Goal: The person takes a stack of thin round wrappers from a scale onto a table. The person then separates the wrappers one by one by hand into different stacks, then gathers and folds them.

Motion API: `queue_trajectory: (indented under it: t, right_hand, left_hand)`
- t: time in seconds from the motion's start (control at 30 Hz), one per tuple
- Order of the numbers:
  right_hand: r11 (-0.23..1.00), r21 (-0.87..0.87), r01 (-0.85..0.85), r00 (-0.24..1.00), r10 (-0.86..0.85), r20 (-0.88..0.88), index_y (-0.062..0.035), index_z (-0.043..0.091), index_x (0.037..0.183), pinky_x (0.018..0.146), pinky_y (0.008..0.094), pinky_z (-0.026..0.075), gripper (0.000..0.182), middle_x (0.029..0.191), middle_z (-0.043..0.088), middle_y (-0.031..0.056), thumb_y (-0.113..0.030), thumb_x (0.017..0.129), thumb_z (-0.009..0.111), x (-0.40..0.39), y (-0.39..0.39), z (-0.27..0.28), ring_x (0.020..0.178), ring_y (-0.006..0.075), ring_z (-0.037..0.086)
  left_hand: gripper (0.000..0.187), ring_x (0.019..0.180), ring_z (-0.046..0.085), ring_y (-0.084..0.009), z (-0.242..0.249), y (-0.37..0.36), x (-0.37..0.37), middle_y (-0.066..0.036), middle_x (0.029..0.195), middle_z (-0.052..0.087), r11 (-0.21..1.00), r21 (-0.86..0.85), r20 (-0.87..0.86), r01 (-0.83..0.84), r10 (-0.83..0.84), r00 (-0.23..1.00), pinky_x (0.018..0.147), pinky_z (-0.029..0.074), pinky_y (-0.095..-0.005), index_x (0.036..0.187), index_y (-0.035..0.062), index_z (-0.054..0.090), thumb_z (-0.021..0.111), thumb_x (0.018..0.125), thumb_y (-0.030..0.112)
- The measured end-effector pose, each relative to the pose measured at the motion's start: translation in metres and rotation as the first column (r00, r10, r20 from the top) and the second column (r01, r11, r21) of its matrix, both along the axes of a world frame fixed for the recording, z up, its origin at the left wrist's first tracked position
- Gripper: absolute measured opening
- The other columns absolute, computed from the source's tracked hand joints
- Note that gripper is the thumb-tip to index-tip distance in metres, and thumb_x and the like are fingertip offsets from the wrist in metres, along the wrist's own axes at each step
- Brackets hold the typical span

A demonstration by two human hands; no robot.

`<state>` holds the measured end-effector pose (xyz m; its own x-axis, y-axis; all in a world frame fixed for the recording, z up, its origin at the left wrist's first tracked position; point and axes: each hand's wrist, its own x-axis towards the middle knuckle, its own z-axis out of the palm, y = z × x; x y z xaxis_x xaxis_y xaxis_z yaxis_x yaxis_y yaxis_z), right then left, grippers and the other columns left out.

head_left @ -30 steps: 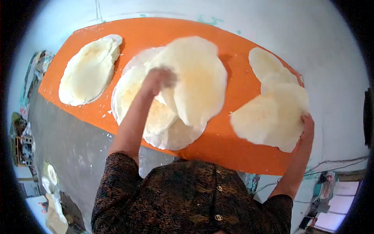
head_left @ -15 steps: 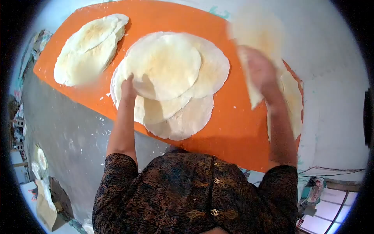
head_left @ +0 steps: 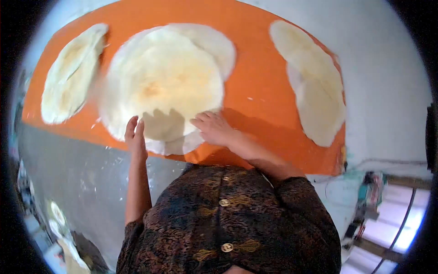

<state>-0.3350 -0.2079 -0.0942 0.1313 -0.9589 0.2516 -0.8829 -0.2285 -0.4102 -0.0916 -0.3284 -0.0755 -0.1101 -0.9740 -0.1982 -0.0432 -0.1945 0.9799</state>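
Note:
A pile of thin round flatbreads (head_left: 169, 68) lies on the orange board, the large top one pale with browned patches. At the pile's near left edge is my left hand (head_left: 136, 137), its fingers raised and apart, with no bread gripped. My right hand (head_left: 213, 129) rests by the near right edge of the top flatbread, fingers stretched over the bread and holding nothing that I can see. Shadows of fingers fall on the bread between the two hands.
On the orange board (head_left: 255, 118), more flatbreads (head_left: 73, 73) lie at the left and another stack (head_left: 317, 86) at the right edge. A grey floor area (head_left: 82, 160) borders the board's near left side. White crumbs are scattered about.
My right hand has come from the right stack to the middle pile, and the flatbread it carried now appears to lie on top. My left hand has shifted slightly down and left.

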Motion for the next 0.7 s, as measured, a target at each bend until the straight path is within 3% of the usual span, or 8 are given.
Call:
queue_trajectory:
  t: [0.1,0.17,0.23,0.27,0.33,0.43,0.57,0.7]
  right_hand:
    - [0.970,0.048,0.238,0.971,-0.239,0.010,-0.0041,0.049,0.111,0.084,0.0409,0.040,0.039,0.105,0.053,0.0144,-0.013,0.074,0.056,-0.052,0.027,0.029,0.097,0.0316,0.051]
    - [0.872,-0.158,0.463,0.884,-0.467,0.012,-0.0024,0.048,0.111,0.080,0.0424,0.042,0.040,0.103,0.055,0.0173,-0.017,0.075,0.060,-0.119,0.066,0.019,0.095,0.0334,0.052]
    - [0.620,0.017,0.785,0.612,-0.770,-0.182,-0.0011,0.046,0.113,0.079,0.0429,0.044,0.044,0.108,0.053,0.0187,-0.018,0.075,0.061,-0.196,0.123,0.010,0.094,0.0346,0.053]
    - [0.424,0.168,0.890,0.441,-0.894,-0.077,-0.0012,0.041,0.119,0.081,0.0423,0.043,0.048,0.115,0.049,0.0170,-0.019,0.077,0.058,-0.226,0.151,0.007,0.098,0.0335,0.052]
    - [0.187,0.138,0.973,0.232,-0.839,-0.493,-0.0019,0.036,0.123,0.080,0.0420,0.045,0.049,0.123,0.042,0.0168,-0.019,0.080,0.053,-0.262,0.199,0.004,0.102,0.0319,0.050]
    - [0.172,0.312,0.934,0.311,-0.820,-0.480,-0.0051,0.036,0.124,0.077,0.0477,0.045,0.051,0.120,0.044,0.0208,-0.021,0.079,0.054,-0.268,0.220,0.022,0.105,0.0341,0.048]
    - [0.446,0.065,0.893,0.367,-0.635,-0.679,-0.0064,0.037,0.123,0.071,0.0422,0.049,0.044,0.116,0.046,0.0175,-0.013,0.081,0.047,-0.264,0.218,0.002,0.101,0.0312,0.050]
    - [0.454,0.100,0.886,0.420,-0.691,-0.588,-0.0054,0.042,0.115,0.070,0.0434,0.049,0.037,0.115,0.047,0.0150,-0.014,0.079,0.046,-0.276,0.228,-0.004,0.098,0.0314,0.052]
  left_hand:
    - [0.038,0.109,0.044,-0.0186,0.014,0.033,-0.043,-0.012,0.117,0.048,0.993,-0.006,0.025,0.114,-0.114,0.993,0.092,0.034,-0.0292,0.115,-0.0033,0.047,0.055,0.083,0.016]
    - [0.036,0.106,0.045,-0.0170,0.015,0.043,-0.057,-0.011,0.114,0.050,0.982,0.020,-0.012,0.188,-0.188,0.982,0.090,0.035,-0.0282,0.114,-0.0033,0.047,0.054,0.084,0.016]
    - [0.033,0.102,0.046,-0.0148,0.025,0.057,-0.078,-0.009,0.110,0.051,0.961,0.047,-0.008,0.272,-0.272,0.962,0.088,0.036,-0.0268,0.112,-0.0032,0.048,0.053,0.085,0.016]
    - [0.032,0.100,0.047,-0.0138,0.030,0.064,-0.088,-0.008,0.108,0.052,0.950,0.061,-0.005,0.305,-0.306,0.952,0.087,0.037,-0.0261,0.111,-0.0031,0.049,0.053,0.085,0.015]
    - [0.026,0.087,0.050,-0.0096,0.026,0.075,-0.107,-0.004,0.095,0.055,0.941,0.040,0.023,0.337,-0.338,0.941,0.078,0.039,-0.0228,0.105,-0.0014,0.052,0.053,0.085,0.015]
    - [0.019,0.070,0.044,-0.0046,0.034,0.097,-0.141,0.001,0.082,0.055,0.924,0.078,0.022,0.373,-0.376,0.926,0.064,0.037,-0.0187,0.098,0.0010,0.056,0.054,0.084,0.014]
    - [0.018,0.078,0.048,-0.0060,0.036,0.125,-0.180,0.000,0.084,0.056,0.874,0.063,0.011,0.481,-0.482,0.876,0.071,0.039,-0.0202,0.098,-0.0009,0.055,0.053,0.085,0.012]
    - [0.016,0.079,0.048,-0.0064,0.033,0.145,-0.203,0.000,0.084,0.056,0.825,0.058,-0.021,0.562,-0.562,0.827,0.071,0.039,-0.0205,0.093,-0.0006,0.056,0.053,0.085,0.012]
